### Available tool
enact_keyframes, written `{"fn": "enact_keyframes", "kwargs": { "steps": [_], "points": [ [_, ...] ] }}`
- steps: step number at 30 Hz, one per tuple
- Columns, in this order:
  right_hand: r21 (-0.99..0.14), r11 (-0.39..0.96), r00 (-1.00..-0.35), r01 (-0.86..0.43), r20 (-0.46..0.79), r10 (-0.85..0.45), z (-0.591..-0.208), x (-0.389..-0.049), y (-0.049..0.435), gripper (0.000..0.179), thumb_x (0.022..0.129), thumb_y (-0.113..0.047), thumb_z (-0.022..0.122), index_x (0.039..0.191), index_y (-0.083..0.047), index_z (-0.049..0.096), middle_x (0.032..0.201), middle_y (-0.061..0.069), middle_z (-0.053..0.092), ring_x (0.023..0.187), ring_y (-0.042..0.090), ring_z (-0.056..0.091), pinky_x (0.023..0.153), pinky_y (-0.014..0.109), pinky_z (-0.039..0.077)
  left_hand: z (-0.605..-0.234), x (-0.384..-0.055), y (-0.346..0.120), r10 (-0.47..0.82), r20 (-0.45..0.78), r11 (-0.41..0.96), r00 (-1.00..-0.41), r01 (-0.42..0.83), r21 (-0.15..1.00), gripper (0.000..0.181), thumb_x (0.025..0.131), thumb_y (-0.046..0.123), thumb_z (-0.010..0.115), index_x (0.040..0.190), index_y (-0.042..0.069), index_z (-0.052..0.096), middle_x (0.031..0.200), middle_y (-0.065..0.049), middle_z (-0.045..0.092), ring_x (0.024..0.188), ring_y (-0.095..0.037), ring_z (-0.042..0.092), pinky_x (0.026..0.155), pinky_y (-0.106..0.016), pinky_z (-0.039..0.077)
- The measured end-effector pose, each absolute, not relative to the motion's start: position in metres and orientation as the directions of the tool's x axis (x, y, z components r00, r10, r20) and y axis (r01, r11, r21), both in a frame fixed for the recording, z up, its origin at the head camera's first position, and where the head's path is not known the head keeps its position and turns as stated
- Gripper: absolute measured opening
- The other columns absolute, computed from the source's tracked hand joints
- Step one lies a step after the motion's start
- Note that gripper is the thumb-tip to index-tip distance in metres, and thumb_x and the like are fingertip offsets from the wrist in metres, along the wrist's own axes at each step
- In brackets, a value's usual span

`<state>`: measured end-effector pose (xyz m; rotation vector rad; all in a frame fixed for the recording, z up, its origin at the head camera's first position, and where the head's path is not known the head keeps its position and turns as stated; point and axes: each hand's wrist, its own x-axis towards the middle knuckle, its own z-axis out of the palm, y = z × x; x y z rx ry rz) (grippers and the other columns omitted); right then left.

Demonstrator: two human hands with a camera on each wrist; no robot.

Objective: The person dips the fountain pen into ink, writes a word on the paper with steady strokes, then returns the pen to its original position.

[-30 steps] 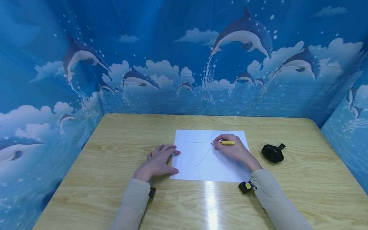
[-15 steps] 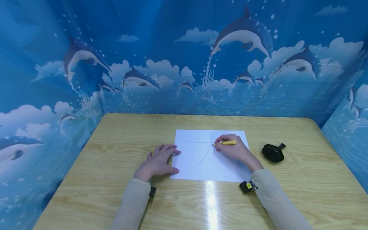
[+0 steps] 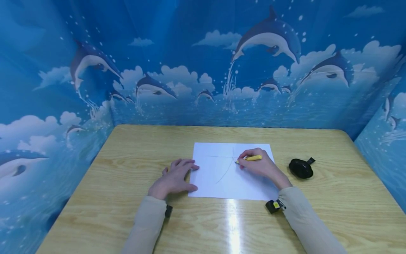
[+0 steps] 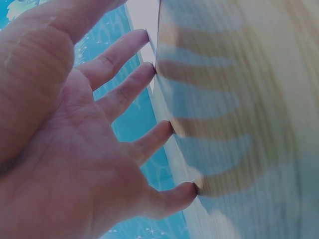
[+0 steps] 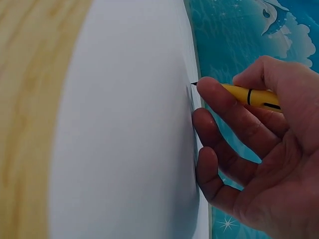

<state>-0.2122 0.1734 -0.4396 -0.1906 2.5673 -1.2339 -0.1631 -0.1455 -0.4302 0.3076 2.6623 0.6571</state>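
A white sheet of paper (image 3: 206,180) lies on the wooden table, bearing a horizontal line, a short vertical line and a curve sweeping down to the left. My right hand (image 3: 260,165) pinches a yellow pen (image 3: 254,157) between thumb and fingers, its dark tip at the paper just right of where the lines meet. The right wrist view shows the pen (image 5: 259,97) slanting past the index fingertip, the other fingers curled beside the sheet. With fingers spread, my left hand (image 3: 174,178) rests at the paper's left edge; in the left wrist view its fingertips (image 4: 187,194) touch the tabletop.
Right of the paper sits a glossy black object (image 3: 301,168) with a short tab, its kind unclear. A blue dolphin-print curtain (image 3: 190,63) hangs behind and beside the wooden table (image 3: 133,148). Small black cameras sit on both wrists.
My right hand and the pen have shifted slightly to the right and down, the tip moving away from where the lines meet. My left hand has stayed in place.
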Motion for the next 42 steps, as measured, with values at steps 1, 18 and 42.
{"fn": "enact_keyframes", "kwargs": {
  "steps": [1,18,42],
  "points": [
    [-0.781,0.625,-0.95,0.005,-0.199,-0.241,-0.439,-0.212,0.174,0.018,0.097,-0.027,0.066,0.102,-0.014,0.077,0.081,0.0,0.077,0.068,0.016,0.055,0.062,0.025,0.041,-0.43,-0.163,-0.146,0.298,-0.31,0.866,-0.903,0.119,0.485,0.066,0.085,0.036,0.083,0.145,0.028,0.056,0.167,0.003,0.033,0.158,-0.039,0.016,0.117,-0.079,0.013],
    [-0.778,0.628,-0.943,-0.016,-0.198,-0.269,-0.443,-0.21,0.177,0.014,0.093,-0.025,0.068,0.098,-0.015,0.077,0.079,0.001,0.074,0.065,0.016,0.052,0.06,0.025,0.039,-0.428,-0.164,-0.145,0.31,-0.315,0.866,-0.897,0.13,0.483,0.068,0.086,0.035,0.082,0.147,0.03,0.052,0.167,0.0,0.033,0.157,-0.041,0.017,0.115,-0.08,0.015],
    [-0.785,0.62,-0.917,-0.021,-0.233,-0.325,-0.443,-0.205,0.185,0.015,0.094,-0.026,0.069,0.097,-0.014,0.076,0.076,0.001,0.072,0.066,0.015,0.051,0.059,0.024,0.04,-0.427,-0.163,-0.139,0.315,-0.337,0.884,-0.887,0.146,0.443,0.063,0.092,0.037,0.076,0.15,0.039,0.05,0.166,0.0,0.031,0.156,-0.041,0.015,0.113,-0.083,0.013]
  ]
}}
